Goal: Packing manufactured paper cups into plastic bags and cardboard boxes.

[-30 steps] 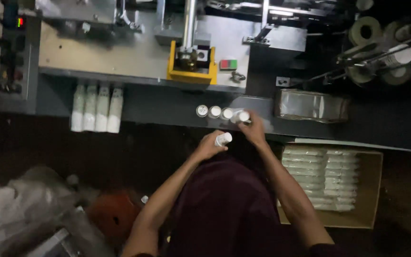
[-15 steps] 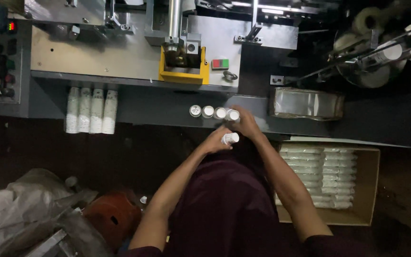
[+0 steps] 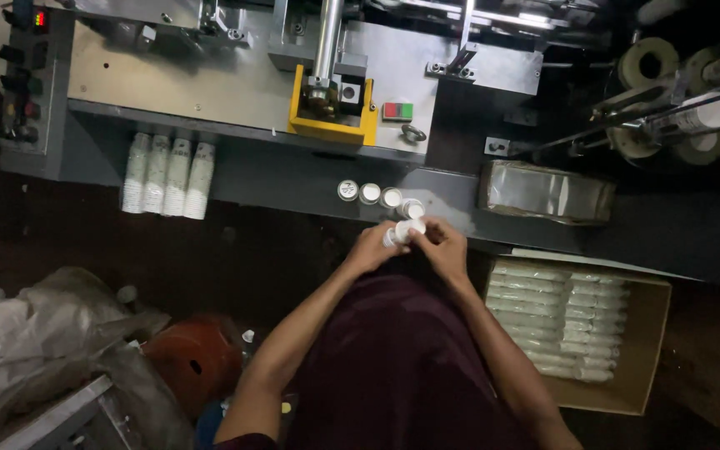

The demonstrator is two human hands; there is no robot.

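Where the two forearms meet at the edge of the grey machine ledge (image 3: 293, 187), the left hand (image 3: 374, 247) and the right hand (image 3: 442, 246) close together around one small white cup stack (image 3: 404, 231) — fingers curled on it from both sides, the stack lying roughly level between them, just in front of the ledge.

Items on the ledge: a short row of white cups (image 3: 370, 193), seen from above as round rims, standing side by side just beyond the hands; the nearest one almost touches the held stack.

Items at left: four tall sleeves of stacked cups (image 3: 168, 176), lying side by side against the machine's lower face, well apart from the hands.

Items at right: a clear plastic bag (image 3: 546, 192) resting on the ledge; below it an open cardboard box (image 3: 643, 350) holding wrapped white sleeves in rows.

Machine top: a yellow bracket (image 3: 332, 125) around a vertical metal shaft, with a red-and-green switch (image 3: 397, 111) just beside it.

Floor at lower left: crumpled plastic sheeting (image 3: 35, 350) and an orange round object (image 3: 189, 358) — too dim to tell what kind.
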